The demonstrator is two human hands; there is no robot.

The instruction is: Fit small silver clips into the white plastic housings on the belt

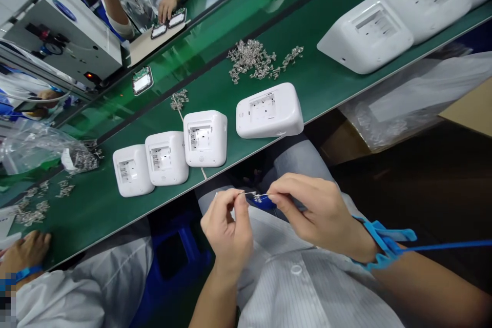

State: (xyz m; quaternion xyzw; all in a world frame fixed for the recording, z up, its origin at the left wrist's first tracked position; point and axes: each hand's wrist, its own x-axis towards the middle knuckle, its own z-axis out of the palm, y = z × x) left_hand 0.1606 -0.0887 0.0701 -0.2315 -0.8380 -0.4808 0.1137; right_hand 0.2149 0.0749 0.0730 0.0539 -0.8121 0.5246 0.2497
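My left hand [231, 220] and my right hand [309, 207] are raised over my lap, just off the front edge of the table. Each one pinches an end of some small shiny metal wire pieces [257, 196], which look tangled together like springs. The pieces are too small to make out exactly. Beyond my hands, a white plastic housing [290, 115] with a rectangular recess lies at the table's edge. On the table behind it is a loose heap of similar metal pieces [251, 59].
Three white housings [209, 151] stand in a row on the left of the green table [161, 220]; more housings [374, 36] lie at the far right. A smaller metal pile [179, 99] sits behind the row. A co-worker's hand [28, 251] rests at left. A blue cord [446, 246] trails from my right wrist.
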